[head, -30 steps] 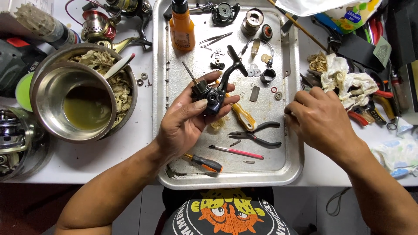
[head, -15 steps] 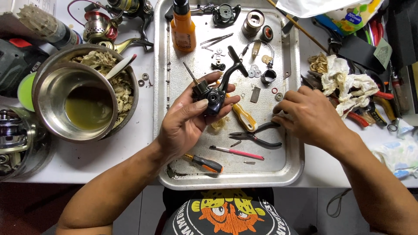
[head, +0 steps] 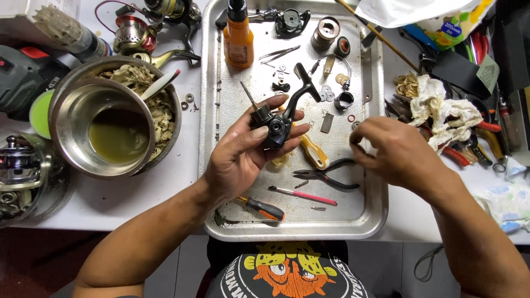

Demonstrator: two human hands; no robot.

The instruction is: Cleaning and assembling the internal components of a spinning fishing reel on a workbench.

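Left fingers: I see my left hand (head: 240, 157) palm up over the metal tray (head: 375, 218), its fingers (head: 287, 117) curled around a black fishing reel body (head: 274, 128) and pinching it between thumb and fingertips.
Reel body: it sits in my left palm above the tray's middle, a thin shaft sticking up to the left and a black arm angling up to the right.
Right fingers: my right hand (head: 400, 154) hovers over the tray's right edge, its fingers (head: 358, 142) drawn together at the tips; I cannot tell whether they pinch anything.
Near the right hand: a small red ring (head: 351, 118) and a flat metal plate (head: 327, 122) lie just beside the fingertips.
Below the hands: black-handled pliers (head: 327, 176), a red-handled pick (head: 302, 195) and an orange-and-black screwdriver (head: 260, 207) lie on the tray.
Under the reel: a yellow-handled tool (head: 312, 151) lies partly behind the left fingers.
Tray top: an orange bottle (head: 238, 40) stands there, with tweezers (head: 279, 53) and small washers near it.
Desk left: a steel bowl (head: 105, 129) of yellowish liquid sits inside a larger bowl with rags.
Desk right: crumpled white cloths (head: 441, 110) lie over a clutter of tools.
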